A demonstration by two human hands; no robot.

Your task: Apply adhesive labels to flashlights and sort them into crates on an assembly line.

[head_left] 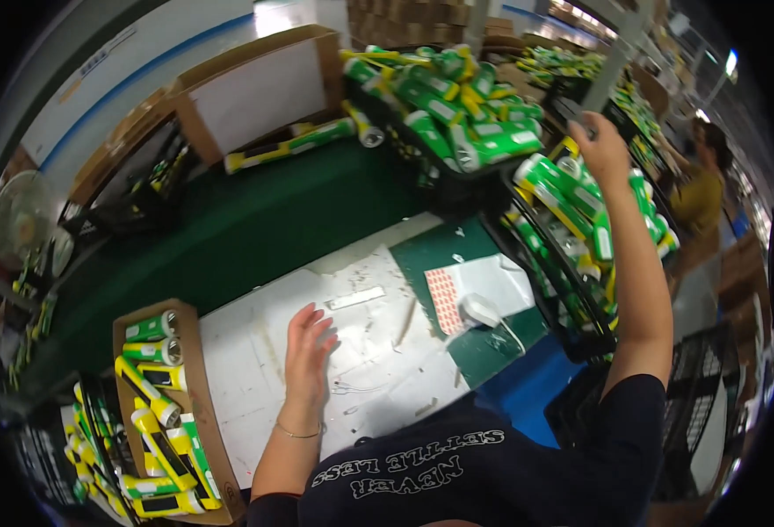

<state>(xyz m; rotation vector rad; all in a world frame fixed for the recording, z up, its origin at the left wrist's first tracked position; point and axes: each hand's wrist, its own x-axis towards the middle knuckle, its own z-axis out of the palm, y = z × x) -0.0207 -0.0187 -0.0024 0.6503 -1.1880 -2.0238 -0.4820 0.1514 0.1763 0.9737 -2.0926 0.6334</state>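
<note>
My left hand [308, 351] hovers over a worn white work board [238, 351], its fingers apart and nothing in it. Stretched far to the right, my right hand [602, 149] is closed above a black crate heaped with green, white and yellow flashlights [567, 189]. Something dark shows at its fingertips, too blurred to name. Beside that crate stands another, piled high with similar flashlights [440, 97]. Near my left arm is a cardboard box [207, 404] holding several yellow and green flashlights [154, 386].
A sheet of red-printed stickers [444, 301] and a white round device with a cable [481, 310] lie right of the board. Behind runs a dark green belt [273, 224], with a large open carton [260, 92] beyond. Another person [703, 189] sits at far right.
</note>
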